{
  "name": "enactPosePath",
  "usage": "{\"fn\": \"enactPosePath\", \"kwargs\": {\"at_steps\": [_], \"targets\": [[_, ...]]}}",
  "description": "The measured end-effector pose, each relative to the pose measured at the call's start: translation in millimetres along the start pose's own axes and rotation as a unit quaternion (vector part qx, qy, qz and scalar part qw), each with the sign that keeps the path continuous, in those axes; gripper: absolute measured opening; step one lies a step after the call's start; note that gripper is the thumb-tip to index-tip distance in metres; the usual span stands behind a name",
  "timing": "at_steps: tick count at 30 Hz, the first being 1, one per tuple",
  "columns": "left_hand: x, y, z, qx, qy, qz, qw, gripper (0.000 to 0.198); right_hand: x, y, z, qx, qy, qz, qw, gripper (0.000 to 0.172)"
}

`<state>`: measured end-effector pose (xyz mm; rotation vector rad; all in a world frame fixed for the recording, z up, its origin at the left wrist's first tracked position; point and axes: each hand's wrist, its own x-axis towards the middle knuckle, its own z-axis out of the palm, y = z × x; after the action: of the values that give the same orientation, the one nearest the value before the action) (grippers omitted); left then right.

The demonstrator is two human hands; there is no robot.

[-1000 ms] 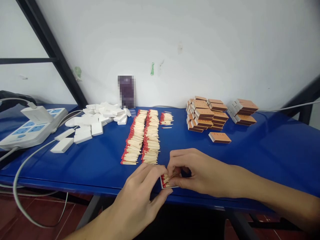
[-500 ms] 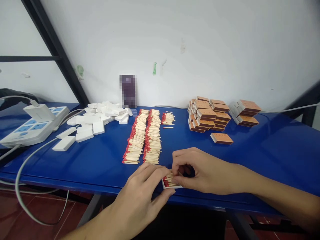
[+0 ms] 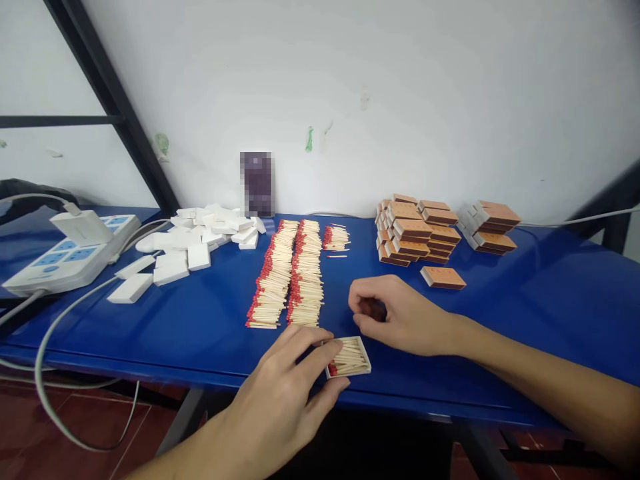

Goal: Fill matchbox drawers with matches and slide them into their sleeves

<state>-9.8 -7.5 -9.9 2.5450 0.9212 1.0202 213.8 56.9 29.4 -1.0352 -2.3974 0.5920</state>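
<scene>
My left hand (image 3: pixel 295 380) grips the left side of a small white matchbox tray (image 3: pixel 369 363) between thumb and fingers, near the table's front edge. In the tray lie matches (image 3: pixel 353 357) with red heads at the left; my fingers cover part of them. Just above and right of the tray, my right hand (image 3: pixel 395 315) hovers with curled fingers, thumb and index tips close together and nothing visible in them. Beyond my left hand, two long rows of red-headed matches, the left row (image 3: pixel 274 280) and the right row (image 3: pixel 306 280), run away from me.
A small match pile (image 3: pixel 337 238) lies behind the rows. White trays (image 3: pixel 200 230) are heaped left, near a power strip (image 3: pixel 75 253) and cable. Orange-brown matchboxes (image 3: pixel 415 230) are stacked right, with one single box (image 3: pixel 443 277) before them. A pixelated dark panel (image 3: pixel 257 185) leans on the wall.
My right hand has lifted off the matches in the tray and moved up and slightly away, uncovering the tray's right part. My left hand keeps its hold.
</scene>
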Motion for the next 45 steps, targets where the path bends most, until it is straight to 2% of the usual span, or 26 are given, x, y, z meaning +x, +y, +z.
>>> {"fn": "enactPosePath", "kwargs": {"at_steps": [3,5,7,11,18,28,38,41,45], "targets": [[-1,0,0.4,0.006,0.01,0.0,1.0,0.022,17,27,1,-0.076,0.066,0.042,0.994,0.011],[-1,0,1.1,0.003,0.019,0.01,1.0,0.021,32,45,-1,-0.136,0.078,0.059,0.986,0.005],[0,0,1.7,-0.001,0.024,0.017,1.0,0.024,46,59,-6,-0.195,0.079,0.076,0.975,0.017],[1,0,1.8,-0.003,0.018,0.015,1.0,0.032,60,71,-14,-0.223,0.047,0.087,0.97,0.018],[1,0,0.9,-0.003,0.015,0.016,1.0,0.033,60,78,-13,-0.259,0.047,0.105,0.959,0.022],[1,0,2.7,-0.001,0.019,0.023,1.0,0.032,65,79,-14,-0.258,0.041,0.113,0.959,0.023],[2,0,2.2,0.003,0.018,0.029,0.999,0.029,42,47,-16,-0.216,-0.012,0.108,0.97,0.016],[2,0,2.0,0.002,0.019,0.03,0.999,0.029,49,50,-20,-0.24,-0.002,0.098,0.966,0.018],[2,0,1.7,-0.003,0.019,0.033,0.999,0.029,70,67,-24,-0.322,0.01,0.116,0.939,0.023]]}}
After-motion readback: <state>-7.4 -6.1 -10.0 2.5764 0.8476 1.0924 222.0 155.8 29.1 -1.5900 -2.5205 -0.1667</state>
